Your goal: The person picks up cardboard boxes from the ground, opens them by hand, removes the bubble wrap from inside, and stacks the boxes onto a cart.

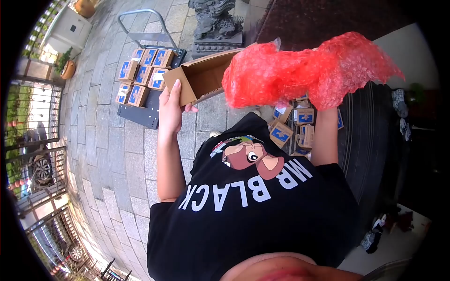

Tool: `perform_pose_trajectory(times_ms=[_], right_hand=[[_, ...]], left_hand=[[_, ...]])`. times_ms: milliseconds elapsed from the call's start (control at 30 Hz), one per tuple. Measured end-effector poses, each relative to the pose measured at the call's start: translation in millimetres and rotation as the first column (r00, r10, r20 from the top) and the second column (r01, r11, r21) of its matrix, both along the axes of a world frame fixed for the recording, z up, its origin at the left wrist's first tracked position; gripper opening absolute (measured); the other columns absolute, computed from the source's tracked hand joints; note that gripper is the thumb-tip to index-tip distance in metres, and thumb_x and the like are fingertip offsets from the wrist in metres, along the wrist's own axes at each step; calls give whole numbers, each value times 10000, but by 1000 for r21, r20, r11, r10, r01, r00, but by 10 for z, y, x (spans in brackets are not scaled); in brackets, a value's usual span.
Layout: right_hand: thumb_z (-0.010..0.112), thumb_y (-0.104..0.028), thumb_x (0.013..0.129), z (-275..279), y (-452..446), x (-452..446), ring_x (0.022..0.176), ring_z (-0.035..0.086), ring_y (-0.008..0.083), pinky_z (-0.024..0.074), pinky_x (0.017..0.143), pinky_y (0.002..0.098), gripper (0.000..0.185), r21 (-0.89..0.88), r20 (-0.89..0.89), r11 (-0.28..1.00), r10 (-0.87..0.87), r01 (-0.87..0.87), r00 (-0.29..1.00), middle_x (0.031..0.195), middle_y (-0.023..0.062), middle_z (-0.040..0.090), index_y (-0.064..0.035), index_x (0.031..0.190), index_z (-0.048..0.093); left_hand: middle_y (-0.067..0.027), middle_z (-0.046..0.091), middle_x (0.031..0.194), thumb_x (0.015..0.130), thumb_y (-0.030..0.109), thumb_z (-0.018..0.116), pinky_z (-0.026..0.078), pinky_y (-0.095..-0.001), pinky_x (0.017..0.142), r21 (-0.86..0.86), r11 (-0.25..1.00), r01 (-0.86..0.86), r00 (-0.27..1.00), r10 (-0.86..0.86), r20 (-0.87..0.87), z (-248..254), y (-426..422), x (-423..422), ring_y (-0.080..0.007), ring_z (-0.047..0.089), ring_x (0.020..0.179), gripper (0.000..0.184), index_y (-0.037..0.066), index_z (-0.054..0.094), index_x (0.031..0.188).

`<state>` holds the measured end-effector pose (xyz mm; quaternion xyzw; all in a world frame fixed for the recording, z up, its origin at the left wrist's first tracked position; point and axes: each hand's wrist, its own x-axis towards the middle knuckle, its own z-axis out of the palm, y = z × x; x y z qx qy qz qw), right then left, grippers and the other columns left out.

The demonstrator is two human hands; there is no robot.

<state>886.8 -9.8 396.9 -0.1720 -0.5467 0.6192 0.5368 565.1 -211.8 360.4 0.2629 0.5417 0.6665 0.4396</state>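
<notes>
My left hand point(172, 107) grips the near end of a long, open cardboard box point(206, 77), thumb on its end flap. The box is tilted, and its bare brown inside shows. A big crumpled sheet of red bubble wrap point(290, 70) is held up at the right, covering the box's far end. Above my right forearm point(325, 136), the wrap hides my right hand and its fingers. Whether anything lies inside the wrap cannot be made out.
On the left, a platform trolley point(152, 110) carries several small brown-and-blue boxes point(138, 95). More such boxes point(281, 133) lie on the ground beyond my body at right. A carved stone statue point(216, 28) stands ahead on the grey paving, and dark steps point(361, 126) run along the right.
</notes>
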Motion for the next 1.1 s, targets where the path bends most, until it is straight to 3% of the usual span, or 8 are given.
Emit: perform_pose_trajectory(times_ms=[433,667,767,800,867,900,1000,1100], right_hand=[[589,-280,971,320,-151,-54,1199,569,292,488,1001,415,415,-64,-60,978,195,-199,979,1312,176,553,-45,1307,523],[591,-286,969,893,-145,15,1153,611,294,518,969,402,394,-176,133,931,344,-319,929,1267,193,589,-26,1265,565],[599,-253,967,1098,-17,-5,1112,639,298,532,951,396,357,-793,178,587,483,-166,857,1225,226,610,-1,1220,601],[610,-217,960,993,25,-71,1112,638,309,527,959,408,343,-779,-133,425,605,-460,785,1230,237,609,14,1212,602],[621,-181,952,837,-123,-206,1112,636,321,522,967,419,329,-664,-424,229,668,-712,611,1234,247,607,29,1205,604],[638,-195,939,764,-362,-278,1118,635,326,512,972,454,306,-382,125,820,503,-426,855,1167,232,645,14,1163,628],[666,-140,906,616,-347,-391,1165,605,377,456,1015,524,174,294,350,876,274,-383,896,1164,225,662,3,1003,655],[758,-87,793,612,-396,-461,1297,485,417,423,1050,501,228,3,483,874,424,-485,766,1284,313,562,-44,731,543]], left_hand=[[-59,574,698,1042,260,427,543,-269,482,-13,997,78,996,-78,-39,51,17,138,-82,482,473,306,-24,539,1036],[-55,566,721,1031,292,446,533,-267,474,-38,991,132,991,-133,-34,-22,-19,193,-76,455,477,326,-20,532,1074],[-56,566,723,1033,290,442,533,-267,475,-37,990,136,990,-137,-25,-38,-39,209,-75,455,477,330,-24,528,1089],[-57,567,726,1034,290,440,534,-267,476,-33,989,141,990,-142,-15,-48,-49,216,-76,456,478,332,-24,527,1098],[-51,557,705,1040,285,429,534,-263,479,-30,991,129,992,-129,7,-31,-58,238,-78,462,478,319,-17,524,1075],[-45,547,684,1046,280,418,534,-260,482,-26,992,122,992,-121,26,-22,-55,242,-81,467,479,309,-11,521,1052],[-54,559,732,1045,276,415,540,-265,488,8,995,103,990,-103,100,-97,-60,227,-82,470,493,345,-22,494,1201],[-58,573,836,1046,282,398,528,-258,491,27,997,74,993,-76,95,-69,-77,250,-82,449,502,460,30,375,1431]])
